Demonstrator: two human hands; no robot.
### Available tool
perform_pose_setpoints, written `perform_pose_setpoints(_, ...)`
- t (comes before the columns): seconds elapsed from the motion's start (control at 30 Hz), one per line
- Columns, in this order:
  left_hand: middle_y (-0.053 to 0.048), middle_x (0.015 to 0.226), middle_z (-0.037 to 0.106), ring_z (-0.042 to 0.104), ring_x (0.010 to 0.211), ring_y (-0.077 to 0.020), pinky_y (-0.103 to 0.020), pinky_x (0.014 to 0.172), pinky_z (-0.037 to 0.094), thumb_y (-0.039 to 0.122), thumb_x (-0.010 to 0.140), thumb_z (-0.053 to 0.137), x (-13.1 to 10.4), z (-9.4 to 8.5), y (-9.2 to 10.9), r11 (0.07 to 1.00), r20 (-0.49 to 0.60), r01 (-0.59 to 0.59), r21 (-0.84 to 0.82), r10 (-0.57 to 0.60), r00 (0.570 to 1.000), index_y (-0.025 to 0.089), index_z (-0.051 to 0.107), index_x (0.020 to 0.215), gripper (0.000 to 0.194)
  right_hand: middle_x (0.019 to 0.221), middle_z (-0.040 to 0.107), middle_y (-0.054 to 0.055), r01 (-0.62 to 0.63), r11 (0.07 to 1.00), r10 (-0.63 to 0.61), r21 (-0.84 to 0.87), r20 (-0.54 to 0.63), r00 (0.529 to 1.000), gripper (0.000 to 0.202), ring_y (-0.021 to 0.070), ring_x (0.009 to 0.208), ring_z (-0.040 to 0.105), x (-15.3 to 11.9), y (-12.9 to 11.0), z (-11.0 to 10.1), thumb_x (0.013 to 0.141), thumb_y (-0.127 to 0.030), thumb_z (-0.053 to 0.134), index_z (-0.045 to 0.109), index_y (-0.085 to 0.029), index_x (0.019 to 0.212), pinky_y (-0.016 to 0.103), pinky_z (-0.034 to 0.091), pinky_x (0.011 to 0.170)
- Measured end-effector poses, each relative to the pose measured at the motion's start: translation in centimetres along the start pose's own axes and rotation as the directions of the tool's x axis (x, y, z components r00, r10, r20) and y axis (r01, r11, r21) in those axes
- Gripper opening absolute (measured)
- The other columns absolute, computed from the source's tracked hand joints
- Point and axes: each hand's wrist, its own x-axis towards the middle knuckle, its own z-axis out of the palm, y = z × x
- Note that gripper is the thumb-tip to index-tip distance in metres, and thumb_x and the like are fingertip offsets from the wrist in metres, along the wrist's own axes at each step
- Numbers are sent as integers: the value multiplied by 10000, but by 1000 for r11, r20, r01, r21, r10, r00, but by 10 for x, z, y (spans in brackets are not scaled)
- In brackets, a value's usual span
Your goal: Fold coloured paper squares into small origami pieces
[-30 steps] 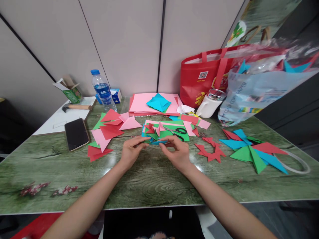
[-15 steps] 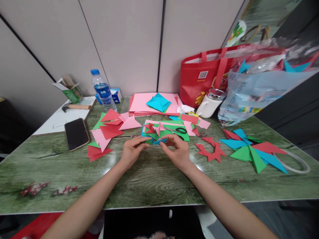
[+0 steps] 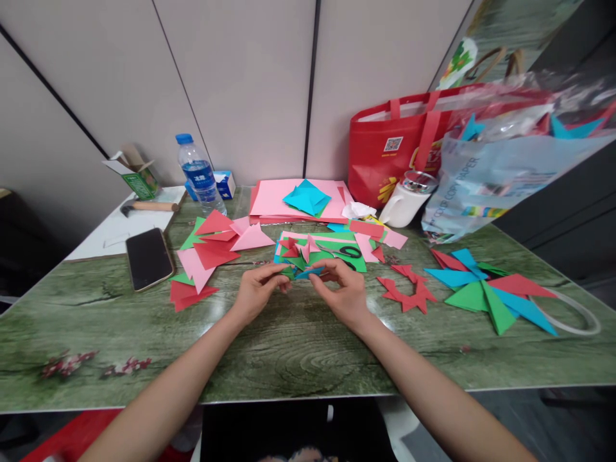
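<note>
My left hand is closed, thumb and fingertips pinching a small green folded paper. A small blue folded paper is pinched in my right hand, close beside the green one; whether the two touch I cannot tell. Just behind them lie black-handled scissors and several red, pink and green folded pieces, on a stack of coloured paper sheets. To the right of my right hand rests a red pointed paper ring.
Loose folded papers and a phone lie left, near a water bottle and a hammer. At right are a colourful paper star, a white mug, a red bag and a plastic bag.
My left fingers have shifted very slightly, and a little more of the green paper shows. My right hand stays almost still on the blue paper.
</note>
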Motion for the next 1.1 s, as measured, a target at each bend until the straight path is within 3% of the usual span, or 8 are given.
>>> perform_pose_setpoints(0.27,7,568,647,559,487,-101,-229,538,489,154,720,599,0,0,3,1000,24,4,24,-5,1000,158,701,840,158,761,632,12,-21,1000,21,1,-9,1000,155,108,580,597,0,3,1,749,-164,592,578,-195,900,239,542,548)
perform_pose_setpoints(0.43,1,599,643,554,517,-105,-228,554,485,170,755,568,-2,1,3,995,59,-18,99,12,998,173,674,984,253,759,633,8,-34,999,34,-1,-15,999,171,111,564,596,-1,3,2,729,-211,622,571,-198,891,249,552,529)
perform_pose_setpoints(0.63,-9,603,641,553,512,-108,-231,551,484,197,774,556,-3,2,4,992,67,-65,112,57,996,169,673,1000,256,794,636,24,-12,1000,12,-19,27,1000,137,115,592,592,-1,3,3,748,-199,593,577,-198,884,237,533,511)
perform_pose_setpoints(0.87,-9,628,641,550,512,-107,-219,524,482,232,786,549,-3,2,2,989,113,-44,144,27,993,170,640,1070,304,752,638,25,41,997,-33,-70,113,993,56,146,673,589,1,2,3,780,-205,552,601,-203,807,240,485,512)
perform_pose_setpoints(1.1,11,582,606,489,435,-77,-180,441,442,233,792,538,-5,3,0,989,108,-5,151,-12,994,173,635,1077,307,790,614,20,-42,998,50,-55,150,987,115,145,691,603,-3,6,7,769,-215,571,540,-203,879,247,490,573)
